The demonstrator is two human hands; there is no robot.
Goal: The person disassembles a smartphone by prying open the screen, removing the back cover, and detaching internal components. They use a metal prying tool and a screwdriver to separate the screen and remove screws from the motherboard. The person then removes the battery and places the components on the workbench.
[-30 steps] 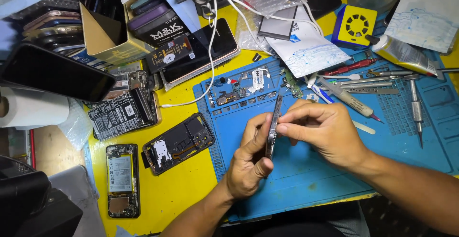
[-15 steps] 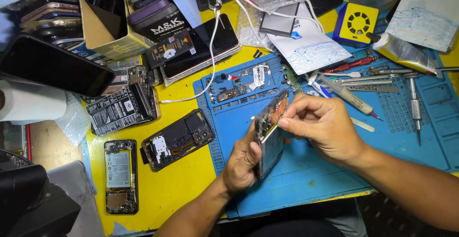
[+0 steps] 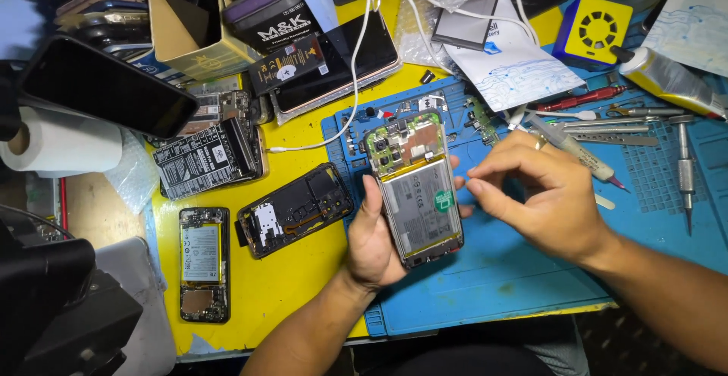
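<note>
Over the blue work mat [image 3: 531,285], near its left edge, the left hand [image 3: 375,243] grips an opened phone [image 3: 417,186], back cover off, held face-down so the internals show: green board w/ copper-coloured shield at the top end, pale battery w/ green round sticker filling the lower part. Thumb lies along the phone's left side, fingertips wrap the right side; firm grasp, phone lifted off the mat and tilted slightly. Right hand [image 3: 542,194] sits just beside the phone's right edge, thumb and forefinger pinched together near the battery; whether sthg small is caught betw. them I cannot tell, too small to resolve. Judgement: step in hand is inspection / fine work on the exposed interior, prob. at the battery side or a connector. Next move would call for a steady left-hand hold and a precise fingertip or tool approach from the right; board parts are small, so slips are a risk. Around: black mid-frame [image 3: 292,209] lies on the yellow table [image 3: 296,285] left of the mat; another stripped phone [image 3: 203,264] sits nearer the table's front-left corner; a white cable [image 3: 349,95] runs from the back edge toward the mat; tweezers and drivers [image 3: 637,122] lie toward the mat's right side; paper roll [image 3: 61,142] at the table's left edge.
</note>
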